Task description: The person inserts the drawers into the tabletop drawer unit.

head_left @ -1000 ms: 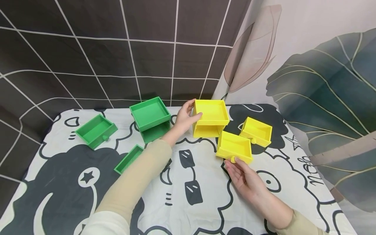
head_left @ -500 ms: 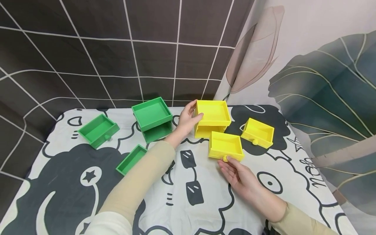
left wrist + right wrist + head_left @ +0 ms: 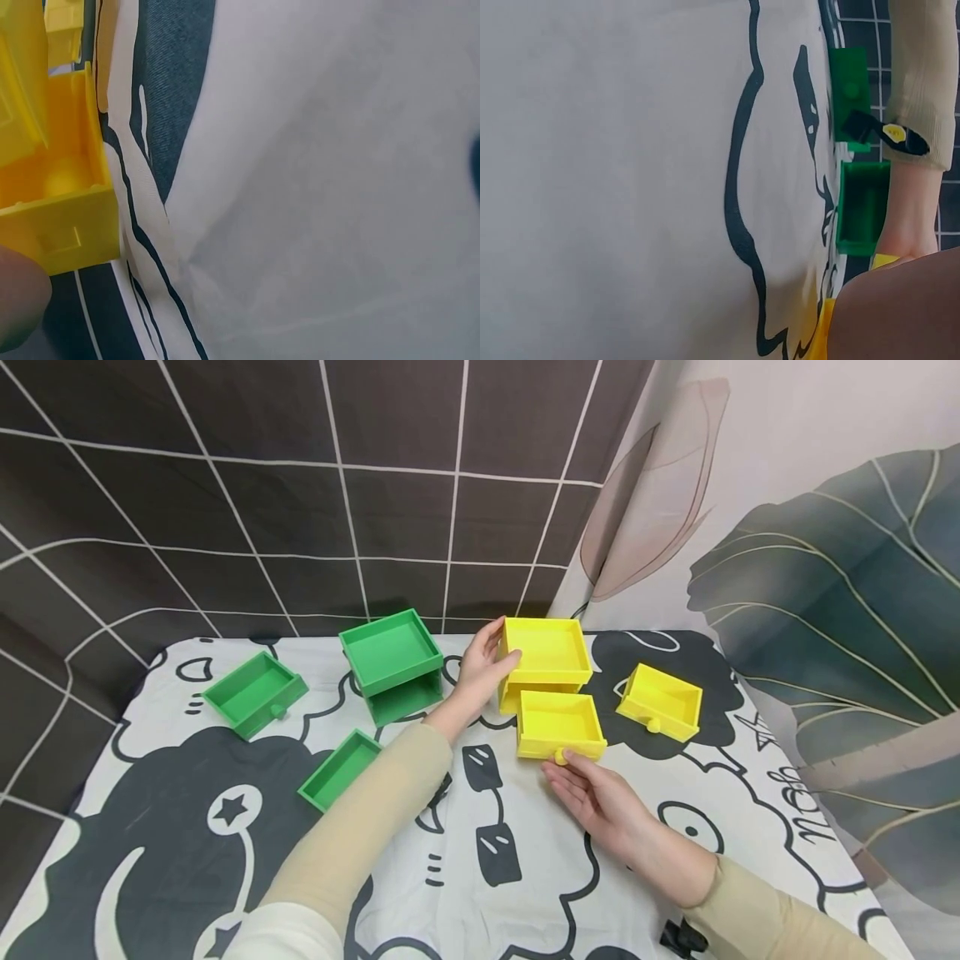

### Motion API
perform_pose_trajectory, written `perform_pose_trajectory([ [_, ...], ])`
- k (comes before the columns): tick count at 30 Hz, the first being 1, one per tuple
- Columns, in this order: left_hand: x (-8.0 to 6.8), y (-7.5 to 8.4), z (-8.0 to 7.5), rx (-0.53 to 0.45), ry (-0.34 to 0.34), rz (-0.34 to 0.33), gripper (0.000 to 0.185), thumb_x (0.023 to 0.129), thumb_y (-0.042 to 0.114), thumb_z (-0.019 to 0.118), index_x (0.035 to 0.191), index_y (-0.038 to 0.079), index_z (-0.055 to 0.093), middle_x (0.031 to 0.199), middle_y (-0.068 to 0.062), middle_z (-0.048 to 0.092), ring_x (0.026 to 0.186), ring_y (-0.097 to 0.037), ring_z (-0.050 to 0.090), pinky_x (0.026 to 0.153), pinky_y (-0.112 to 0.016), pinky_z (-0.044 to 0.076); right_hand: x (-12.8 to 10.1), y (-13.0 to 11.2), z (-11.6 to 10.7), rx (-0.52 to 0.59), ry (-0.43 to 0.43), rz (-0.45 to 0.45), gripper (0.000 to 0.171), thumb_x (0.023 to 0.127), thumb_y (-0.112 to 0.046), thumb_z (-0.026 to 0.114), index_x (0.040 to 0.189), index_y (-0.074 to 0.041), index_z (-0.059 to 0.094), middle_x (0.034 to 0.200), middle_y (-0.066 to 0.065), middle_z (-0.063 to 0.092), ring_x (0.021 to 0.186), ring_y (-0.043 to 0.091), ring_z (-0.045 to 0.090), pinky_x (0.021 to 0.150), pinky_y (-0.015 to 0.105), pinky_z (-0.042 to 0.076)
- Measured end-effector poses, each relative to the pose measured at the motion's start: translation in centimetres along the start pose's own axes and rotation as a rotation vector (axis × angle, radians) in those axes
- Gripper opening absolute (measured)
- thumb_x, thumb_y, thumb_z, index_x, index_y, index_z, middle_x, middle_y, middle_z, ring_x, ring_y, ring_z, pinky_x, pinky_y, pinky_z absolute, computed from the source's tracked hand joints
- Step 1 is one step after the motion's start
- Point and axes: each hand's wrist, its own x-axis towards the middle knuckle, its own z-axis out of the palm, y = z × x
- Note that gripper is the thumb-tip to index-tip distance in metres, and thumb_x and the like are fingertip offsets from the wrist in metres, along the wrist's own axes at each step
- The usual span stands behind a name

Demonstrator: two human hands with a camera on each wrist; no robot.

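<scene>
A yellow cabinet frame (image 3: 546,650) stands at the back of the table. My left hand (image 3: 480,667) grips its left side, thumb on the top rim. A yellow drawer (image 3: 558,725) lies in front of the frame's lower opening, its back end at the opening. My right hand (image 3: 588,785) is palm up with straight fingers, and its fingertips touch the drawer's front at the knob (image 3: 560,757). The left wrist view shows the yellow frame (image 3: 60,202) close up beside a fingertip (image 3: 19,300). A second yellow drawer (image 3: 660,697) lies to the right.
A green cabinet frame (image 3: 392,662) stands left of the yellow one. Two green drawers lie on the patterned cloth, one at the far left (image 3: 255,693) and one nearer me (image 3: 341,768). A dark tiled wall stands behind the table, and a leaf-print curtain hangs on the right.
My right hand has pushed the yellow drawer left and back, from beside the second drawer to the frame's lower opening. The left hand has stayed on the frame.
</scene>
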Motion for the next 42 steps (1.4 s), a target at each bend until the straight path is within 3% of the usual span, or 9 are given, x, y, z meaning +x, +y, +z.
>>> perform_pose_trajectory([
  [20, -0.2, -0.2, 0.2, 0.002, 0.018, 0.010, 0.067, 0.102, 0.000, 0.063, 0.163, 0.008, 0.039, 0.170, -0.009, 0.039, 0.160, -0.023, 0.036, 0.134, -0.030, 0.030, 0.9, -1.0, 1.1, -0.054, -0.067, -0.024, 0.029, 0.113, -0.017, 0.051, 0.098, -0.011, 0.076, 0.094, 0.001, 0.083, 0.094, 0.009, 0.080, 0.096, 0.020, 0.064],
  [42, -0.1, -0.3, 0.2, -0.001, 0.011, 0.016, 0.066, 0.103, 0.001, 0.062, 0.163, 0.009, 0.038, 0.171, -0.008, 0.038, 0.161, -0.023, 0.035, 0.135, -0.029, 0.029, 1.1, -1.3, 1.5, -0.029, -0.025, -0.018, 0.030, 0.112, -0.019, 0.054, 0.095, -0.012, 0.077, 0.090, 0.001, 0.083, 0.089, 0.008, 0.080, 0.089, 0.018, 0.065],
])
